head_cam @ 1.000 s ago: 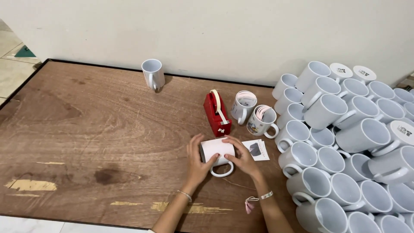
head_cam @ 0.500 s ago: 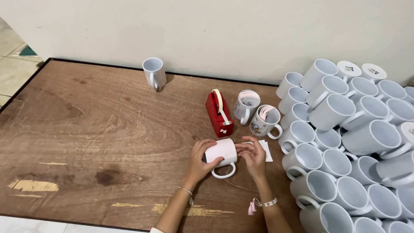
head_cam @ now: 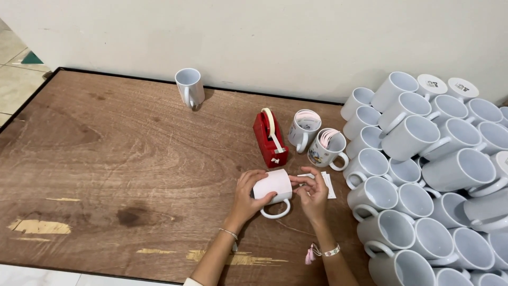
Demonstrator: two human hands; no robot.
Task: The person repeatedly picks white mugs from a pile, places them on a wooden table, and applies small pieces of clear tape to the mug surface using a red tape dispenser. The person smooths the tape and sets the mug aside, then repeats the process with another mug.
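White mug (head_cam: 273, 186), lying on its side on the bench (head_cam: 106, 159), handle (head_cam: 276, 211) toward the person, a pale sheet wrapped about its body. Position: front centre of the bench, just in front of the tape dispenser.

Left hand (head_cam: 247, 197): grip closed round the mug's base end, fingers curled over the top, thumb on the near side.

Right hand (head_cam: 312, 195): at the mug's mouth end, fingertips (head_cam: 299, 182) touching the rim; whether its grip has closed on the mug or only rests there cannot be told. Bracelet (head_cam: 329, 250) with a pink tassel on this wrist; thin bracelet on the left wrist.

Paper slip (head_cam: 326, 182), white, flat on the bench just behind the right hand, partly hidden by it.

Red tape dispenser (head_cam: 270, 139), upright, just behind the mug.

Two upright mugs to the right of the dispenser: one (head_cam: 302, 130) plain outside, one (head_cam: 326, 149) with a printed picture; each holds rolled paper.

Lone mug (head_cam: 190, 87), white, upright, well apart near the wall at the bench's back edge.

Mug stack (head_cam: 434, 175), white, many, piled on their sides along the right end of the bench, mouths mostly facing the camera.

Bench: brown wood, scuffed with pale patches along the front edge.
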